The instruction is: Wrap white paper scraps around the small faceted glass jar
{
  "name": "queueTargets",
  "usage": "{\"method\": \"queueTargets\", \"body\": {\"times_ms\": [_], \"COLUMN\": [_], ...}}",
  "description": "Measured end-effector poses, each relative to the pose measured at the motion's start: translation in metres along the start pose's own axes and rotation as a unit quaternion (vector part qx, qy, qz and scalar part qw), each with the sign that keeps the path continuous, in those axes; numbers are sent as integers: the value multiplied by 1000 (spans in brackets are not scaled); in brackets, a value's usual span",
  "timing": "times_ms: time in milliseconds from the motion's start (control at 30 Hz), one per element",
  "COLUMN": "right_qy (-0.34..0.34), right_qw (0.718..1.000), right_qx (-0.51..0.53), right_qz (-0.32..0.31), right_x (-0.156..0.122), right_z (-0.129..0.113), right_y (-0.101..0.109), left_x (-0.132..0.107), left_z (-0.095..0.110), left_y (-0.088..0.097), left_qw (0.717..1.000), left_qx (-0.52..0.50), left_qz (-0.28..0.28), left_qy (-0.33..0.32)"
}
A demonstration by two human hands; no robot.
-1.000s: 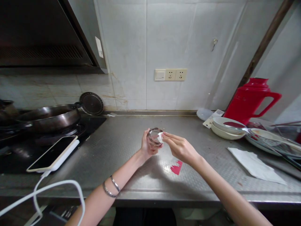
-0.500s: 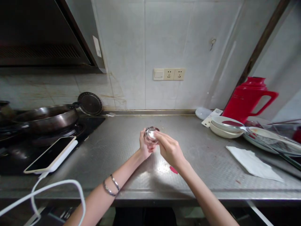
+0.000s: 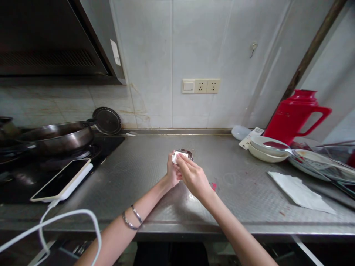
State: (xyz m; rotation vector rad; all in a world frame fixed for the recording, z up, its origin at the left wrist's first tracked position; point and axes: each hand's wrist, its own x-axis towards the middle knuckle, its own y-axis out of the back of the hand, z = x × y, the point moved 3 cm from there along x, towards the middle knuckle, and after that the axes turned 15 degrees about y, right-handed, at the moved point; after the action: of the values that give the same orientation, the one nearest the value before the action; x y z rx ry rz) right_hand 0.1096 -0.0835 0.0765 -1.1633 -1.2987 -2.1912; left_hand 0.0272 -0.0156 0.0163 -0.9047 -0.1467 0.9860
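Note:
Over the middle of the steel counter [image 3: 144, 162], my left hand [image 3: 172, 174] is wrapped round a small shiny round vessel that looks like a glass cup [image 3: 189, 153]. Its lower part is hidden behind my hands. My right hand [image 3: 194, 177] pinches a white tissue [image 3: 175, 157] and presses it at the near left part of the cup's rim. Both hands are close together, above the counter surface. Beside my right wrist a small red patch [image 3: 213, 186] shows on the counter.
At left, a pan [image 3: 58, 138] sits on the stove, with a cabled phone [image 3: 62, 181] at its edge. To the right are stacked bowls [image 3: 267, 157], plates [image 3: 307, 168], a red thermos [image 3: 294, 118] and a flat white napkin [image 3: 301, 194]. A tiled wall stands behind.
My right hand has shifted slightly left across the cup, and the white tissue now shows over the rim's left side. The cup is tilted differently. The red patch appears farther right and farther back.

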Motion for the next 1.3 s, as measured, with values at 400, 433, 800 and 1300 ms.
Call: {"method": "queueTargets", "body": {"times_ms": [400,433,800,1300], "right_qy": [-4,1,-57,-52], "right_qw": [1000,1000,998,997], "right_qx": [10,13,-9,-9], "right_qz": [8,9,39,50], "right_x": [-9,-9,-15,-27], "right_z": [-4,-6,-5,-18], "right_y": [3,2,-4,-6], "left_x": [-8,-8,-11,-12], "left_z": [1,1,6,8], "left_y": [-3,-2,-8,-7], "left_qw": [998,998,999,998], "left_qx": [-9,-17,0,-4], "left_qz": [57,57,52,63], "left_qy": [-12,-13,-10,-27]}}
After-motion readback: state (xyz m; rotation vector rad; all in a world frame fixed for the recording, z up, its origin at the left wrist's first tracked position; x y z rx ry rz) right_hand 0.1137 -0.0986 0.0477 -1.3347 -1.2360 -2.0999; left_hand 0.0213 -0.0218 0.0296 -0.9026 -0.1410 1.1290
